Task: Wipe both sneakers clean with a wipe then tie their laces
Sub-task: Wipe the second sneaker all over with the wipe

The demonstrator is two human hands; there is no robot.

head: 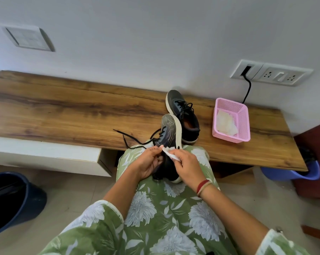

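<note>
At centre frame one sneaker (pixel 169 129) lies on the lap. The left hand (pixel 149 163) grips its collar and the right hand (pixel 185 166) pinches the wipe (pixel 169 153) against it. Brace the shoe firmly and rub in short strokes. The other sneaker (pixel 183 115) sits on the desk (pixel 63 111) just beyond.

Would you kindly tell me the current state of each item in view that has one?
near sneaker: on the lap, tilted sideways, laces untied.
far sneaker: upright on the bench, untouched.
wipe: pinched by the right hand, against the near sneaker.
left hand: holds the near sneaker.
pink basket: on the bench, white material inside.
plug: in the wall socket.
</note>
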